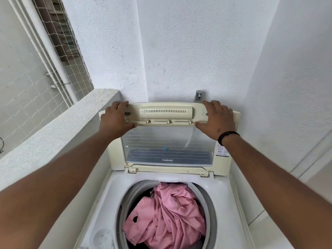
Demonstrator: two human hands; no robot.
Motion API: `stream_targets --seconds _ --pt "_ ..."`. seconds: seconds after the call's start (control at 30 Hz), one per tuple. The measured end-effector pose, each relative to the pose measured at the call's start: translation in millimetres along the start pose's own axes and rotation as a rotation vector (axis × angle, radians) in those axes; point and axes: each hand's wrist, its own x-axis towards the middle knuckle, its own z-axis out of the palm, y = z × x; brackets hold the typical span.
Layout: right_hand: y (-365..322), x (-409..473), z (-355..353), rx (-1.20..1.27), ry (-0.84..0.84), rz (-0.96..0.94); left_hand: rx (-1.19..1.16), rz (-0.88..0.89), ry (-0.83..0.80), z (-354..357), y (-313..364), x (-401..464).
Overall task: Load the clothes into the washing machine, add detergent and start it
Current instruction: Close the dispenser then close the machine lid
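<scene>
The washing machine is set in a corner, with a low parapet wall to its left and a tap mounted on the wall behind it. Clothes are piled in the drum at the near side, and the folded lid is stood upright at the far side of the opening. The lid's upper panel is gripped at its left end by the left hand and at its right end by the right hand, just in front of the tap.
</scene>
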Motion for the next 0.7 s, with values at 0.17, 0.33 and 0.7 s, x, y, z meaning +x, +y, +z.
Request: stream_targets --seconds 0.17,0.33,0.7 --pt "-17.3 -21.2 -30.2 0.052 0.011 0.059 0.067 0.046 0.044 -18.2 -2.6 -28.4" --pt "-29.3 -63.1 -62.3 0.079 -0.108 0.005 0.087 0.134 0.044 -36.9 -0.8 -65.7" --pt "-72.0 -222.5 -43.0 0.054 -0.553 -0.309 0.172 0.602 -0.337 -15.3 -5.3 -216.5"
